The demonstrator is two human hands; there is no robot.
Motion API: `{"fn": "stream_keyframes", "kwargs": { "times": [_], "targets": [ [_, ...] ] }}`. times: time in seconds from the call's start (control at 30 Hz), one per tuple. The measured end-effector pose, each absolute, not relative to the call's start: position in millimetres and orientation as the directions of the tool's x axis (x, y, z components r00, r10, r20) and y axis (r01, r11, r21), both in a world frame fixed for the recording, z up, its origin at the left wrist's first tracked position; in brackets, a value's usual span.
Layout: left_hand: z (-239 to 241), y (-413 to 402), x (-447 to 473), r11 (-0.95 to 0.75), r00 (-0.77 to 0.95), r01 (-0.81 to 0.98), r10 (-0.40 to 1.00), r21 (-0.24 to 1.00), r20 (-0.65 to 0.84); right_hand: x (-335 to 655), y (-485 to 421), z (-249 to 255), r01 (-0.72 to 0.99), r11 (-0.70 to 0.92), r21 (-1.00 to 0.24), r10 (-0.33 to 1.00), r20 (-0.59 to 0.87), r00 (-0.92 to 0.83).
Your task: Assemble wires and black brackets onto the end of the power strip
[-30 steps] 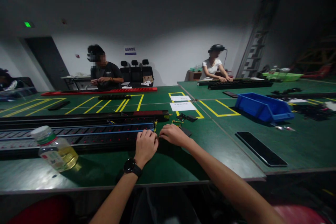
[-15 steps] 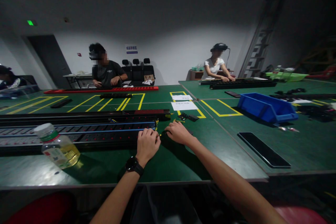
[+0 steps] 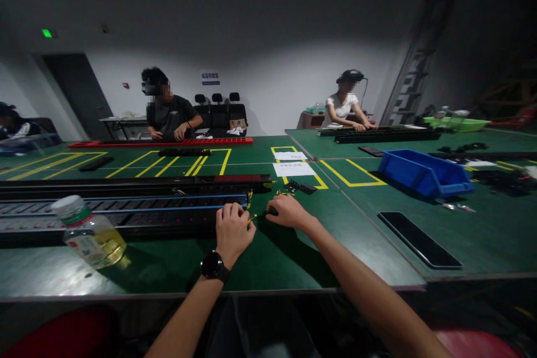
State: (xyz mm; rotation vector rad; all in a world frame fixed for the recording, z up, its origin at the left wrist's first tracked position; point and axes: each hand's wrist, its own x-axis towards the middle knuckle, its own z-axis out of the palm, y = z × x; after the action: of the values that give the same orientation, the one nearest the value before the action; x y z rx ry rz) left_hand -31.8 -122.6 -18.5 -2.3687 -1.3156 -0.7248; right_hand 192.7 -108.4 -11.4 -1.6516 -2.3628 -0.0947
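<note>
A long black power strip assembly [image 3: 126, 210] with blue wires and red dots lies across the green table [image 3: 268, 257] in front of me. My left hand [image 3: 232, 230], with a black watch on the wrist, is curled at the strip's right end, fingers closed over it, a yellow-tipped wire showing beside them. My right hand [image 3: 289, 211] lies just right of that end, fingers bent over a small black part on the table. What either hand grips is too small to make out.
A plastic bottle of yellow liquid [image 3: 88, 232] stands at the left. A flat black plate [image 3: 419, 239] and a blue bin [image 3: 425, 172] sit to the right. White papers [image 3: 292, 169] lie in yellow-taped boxes. Two other people work at far tables.
My right hand has slid a little to the right, away from my left hand, opening a gap. A yellow wire tip now shows between them. The other people shifted slightly.
</note>
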Motion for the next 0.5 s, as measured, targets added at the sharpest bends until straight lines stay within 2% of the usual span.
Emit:
{"fn": "stream_keyframes", "kwargs": {
  "times": [0.13,0.27,0.5],
  "targets": [
    [-20.8,-120.5,-32.9,-0.522,0.434,0.853,0.688,-0.019,0.582,196.3,-108.4,-7.7,0.923,0.366,-0.116,0.922,0.182,-0.342],
    [-24.6,-116.1,-34.9,-0.551,0.440,0.834,0.693,0.026,0.572,192.4,-108.7,-4.5,0.928,0.336,-0.160,0.919,0.271,-0.286],
    [-26.6,-113.5,-38.3,-0.586,0.463,0.809,0.690,0.054,0.556,186.5,-99.8,-16.6,0.761,0.361,-0.539,0.911,0.380,-0.162]
  ]
}}
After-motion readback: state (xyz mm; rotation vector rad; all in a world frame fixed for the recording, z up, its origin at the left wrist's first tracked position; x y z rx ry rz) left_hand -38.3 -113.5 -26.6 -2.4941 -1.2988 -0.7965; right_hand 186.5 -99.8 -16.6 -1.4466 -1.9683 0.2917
